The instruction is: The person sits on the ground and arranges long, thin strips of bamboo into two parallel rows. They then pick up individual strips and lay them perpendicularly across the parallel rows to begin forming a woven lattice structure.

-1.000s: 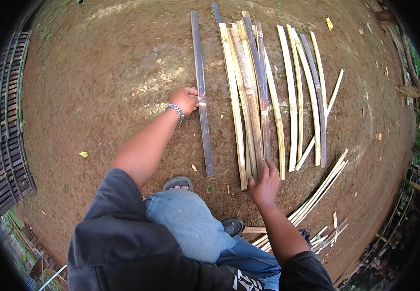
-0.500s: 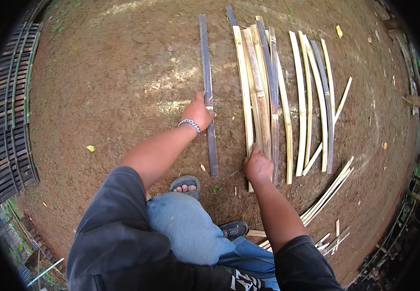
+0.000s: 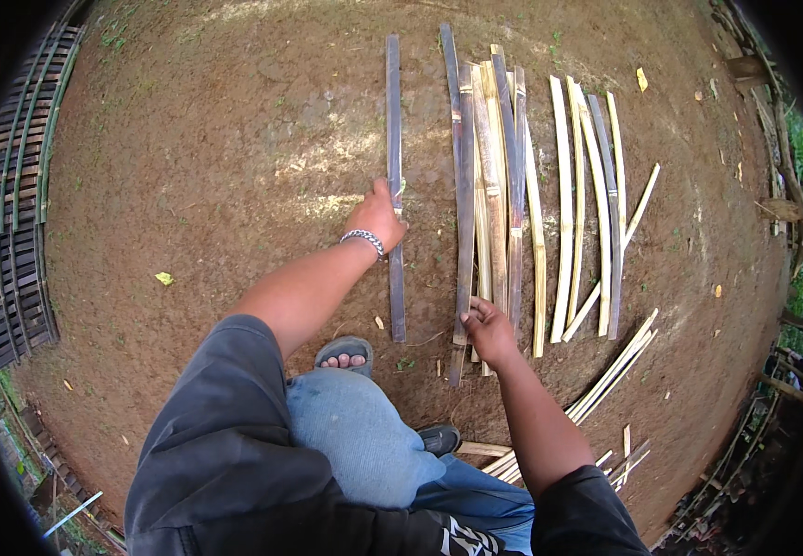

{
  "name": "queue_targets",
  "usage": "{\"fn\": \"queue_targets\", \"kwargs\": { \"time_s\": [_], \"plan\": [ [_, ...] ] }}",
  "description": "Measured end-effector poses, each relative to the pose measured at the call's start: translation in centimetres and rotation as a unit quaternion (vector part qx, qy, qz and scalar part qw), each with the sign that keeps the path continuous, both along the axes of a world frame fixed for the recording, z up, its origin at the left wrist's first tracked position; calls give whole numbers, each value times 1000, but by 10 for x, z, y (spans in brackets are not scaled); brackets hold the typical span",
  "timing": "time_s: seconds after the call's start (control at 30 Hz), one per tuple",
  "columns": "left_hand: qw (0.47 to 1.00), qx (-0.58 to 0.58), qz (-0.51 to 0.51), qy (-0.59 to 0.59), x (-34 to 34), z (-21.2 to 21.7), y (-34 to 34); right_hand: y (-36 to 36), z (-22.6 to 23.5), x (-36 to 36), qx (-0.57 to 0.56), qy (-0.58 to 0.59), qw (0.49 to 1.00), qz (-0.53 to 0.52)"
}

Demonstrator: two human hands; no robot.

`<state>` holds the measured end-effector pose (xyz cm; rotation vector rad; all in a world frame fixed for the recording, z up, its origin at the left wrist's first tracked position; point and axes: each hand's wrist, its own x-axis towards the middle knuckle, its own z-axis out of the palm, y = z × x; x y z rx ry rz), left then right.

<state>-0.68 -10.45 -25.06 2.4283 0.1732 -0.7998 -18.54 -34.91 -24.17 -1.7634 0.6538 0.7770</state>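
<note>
My left hand (image 3: 378, 218), with a chain bracelet at the wrist, is closed around the middle of a dark-faced bamboo slat (image 3: 393, 111) standing apart at the left. My right hand (image 3: 490, 335) pinches the lower part of another bamboo slat (image 3: 465, 213) between thumb and fingers. That slat shows its dark outer face and lies along the left side of a loose bundle of pale and dark slats (image 3: 494, 185). A further dark slat (image 3: 448, 56) pokes out beyond its far end.
More slats (image 3: 564, 204) lie side by side to the right, one slanting across beneath. Thin pale strips (image 3: 619, 371) and short offcuts (image 3: 630, 463) lie nearer on the brown soil. At the far left is a slatted bamboo panel (image 3: 3, 185). My sandalled foot (image 3: 346, 354) is below my left hand.
The slat in my right hand has turned over, from its pale face to its dark one. My right hand has shifted slightly down. My left hand stays on its slat.
</note>
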Motion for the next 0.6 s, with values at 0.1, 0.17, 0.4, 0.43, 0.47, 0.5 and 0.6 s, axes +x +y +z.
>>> {"fn": "queue_targets", "kwargs": {
  "time_s": [0.1, 0.17, 0.4, 0.43, 0.47, 0.5, 0.6],
  "plan": [
    [1000, -4, 12, -21, -1, -7, 1, 4, 9, 1, 47, 9, 999, -18],
    [999, -7, 22, -28, -2, -13, 2, 4, 11, 1, 75, 17, 996, -35],
    [998, -15, 34, -55, -17, -19, 6, -5, -15, -10, 103, 16, 990, -96],
    [997, -11, 37, -60, -21, -21, 9, -2, -15, -12, 98, 19, 988, -121],
    [998, -12, 42, -54, -25, -22, 12, 2, -15, -13, 93, 23, 985, -146],
    [998, -16, 45, -49, -26, -21, 11, 1, -24, -20, 37, -41, 990, -131],
    [998, -32, 45, -20, -28, -13, 10, -4, -46, -38, -147, -194, 967, -75]
  ]
}}
